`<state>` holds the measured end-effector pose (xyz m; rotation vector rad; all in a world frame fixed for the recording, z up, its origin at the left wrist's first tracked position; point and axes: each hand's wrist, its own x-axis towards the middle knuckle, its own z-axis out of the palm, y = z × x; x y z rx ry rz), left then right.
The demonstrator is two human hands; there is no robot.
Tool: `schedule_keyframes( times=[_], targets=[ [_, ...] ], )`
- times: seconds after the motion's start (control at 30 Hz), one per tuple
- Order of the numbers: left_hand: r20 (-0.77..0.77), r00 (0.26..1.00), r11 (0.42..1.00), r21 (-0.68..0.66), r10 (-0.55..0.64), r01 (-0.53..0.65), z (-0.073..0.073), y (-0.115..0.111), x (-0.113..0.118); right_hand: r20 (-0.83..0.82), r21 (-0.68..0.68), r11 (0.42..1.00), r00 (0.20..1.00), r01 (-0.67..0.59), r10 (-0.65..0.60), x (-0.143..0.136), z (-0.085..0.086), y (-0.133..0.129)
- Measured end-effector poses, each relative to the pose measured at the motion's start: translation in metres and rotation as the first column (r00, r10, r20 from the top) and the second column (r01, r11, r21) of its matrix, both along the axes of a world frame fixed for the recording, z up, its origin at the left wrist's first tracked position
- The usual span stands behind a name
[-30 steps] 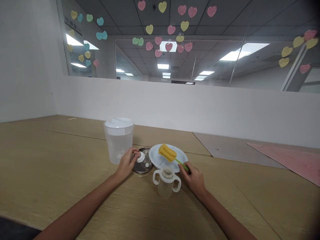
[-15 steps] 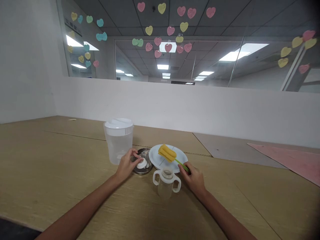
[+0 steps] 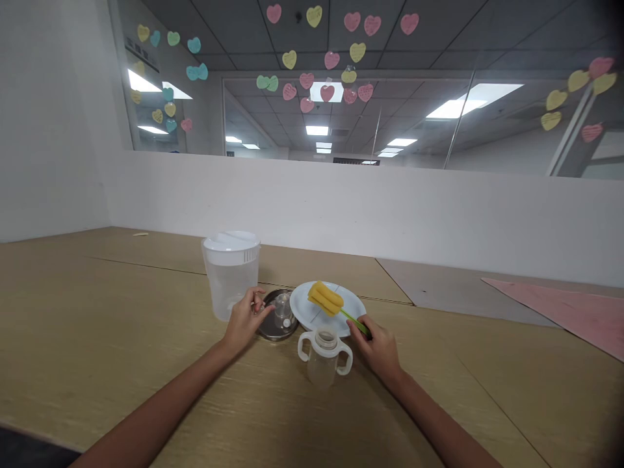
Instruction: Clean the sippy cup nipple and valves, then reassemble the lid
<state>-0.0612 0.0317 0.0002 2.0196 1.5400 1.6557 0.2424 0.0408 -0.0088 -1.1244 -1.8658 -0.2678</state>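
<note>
One right hand [image 3: 383,350], fingers closed on a green-handled yellow sponge brush [image 3: 325,299] above a pale round plate [image 3: 303,311]. One left hand [image 3: 242,324], fingers part-open by a round steel dish [image 3: 271,329], hold unclear to me. One translucent two-handled bottle [image 3: 322,365], upright; brush movement calls for clearing it, I judge.

Shiny metal tray [image 3: 267,330]; spongy, matt yellow brush head [image 3: 325,299].

Wall [image 3: 341,208]: white, plain. Window [image 3: 419,52] above: heart-shaped notes [image 3: 314,16] in pink, yellow, green and blue; lit ceiling panels [image 3: 326,91] visible. Table [image 3: 121,351]: wood-toned, seams visible; pink sheet [image 3: 570,315] at right.
</note>
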Motion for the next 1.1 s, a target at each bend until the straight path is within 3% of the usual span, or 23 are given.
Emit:
schedule_keyframes(
  times=[0.17, 0.33, 0.5, 0.77, 0.93, 1.1],
  targets=[
    [-0.07, 0.997, 1.0, 0.0, 0.014, -0.014, 0.0027, -0.0027, 0.0018, 0.001, 0.004, 1.0, 1.0, 0.003, -0.003, 0.0001, 0.0006, -0.0004],
    [-0.117, 0.991, 0.997, -0.035, -0.068, 0.064, 0.003, -0.003, 0.0019, -0.005, -0.007, 1.0, 1.0, 0.003, -0.003, -0.0002, 0.0006, -0.0005],
    [-0.099, 0.995, 0.999, -0.044, -0.003, -0.002, 0.0057, -0.004, 0.0019, -0.01, -0.008, 1.0, 1.0, 0.015, -0.016, 0.0, -0.0007, 0.0003],
    [-0.066, 0.991, 0.992, -0.062, -0.117, 0.113, 0.0056, -0.0049, 0.0014, -0.008, -0.005, 1.0, 1.0, 0.012, -0.012, 0.0006, -0.0004, 0.0003],
    [-0.087, 0.996, 0.999, -0.025, -0.032, 0.03, 0.0052, -0.0048, 0.0016, -0.01, -0.019, 1.0, 1.0, 0.002, -0.003, 0.0002, 0.0001, -0.0006],
    [-0.069, 0.994, 0.996, 0.009, -0.084, 0.085, 0.0051, -0.0038, 0.0024, -0.004, -0.007, 1.0, 1.0, 0.002, -0.002, 0.0, 0.0, -0.0003]
  ],
)
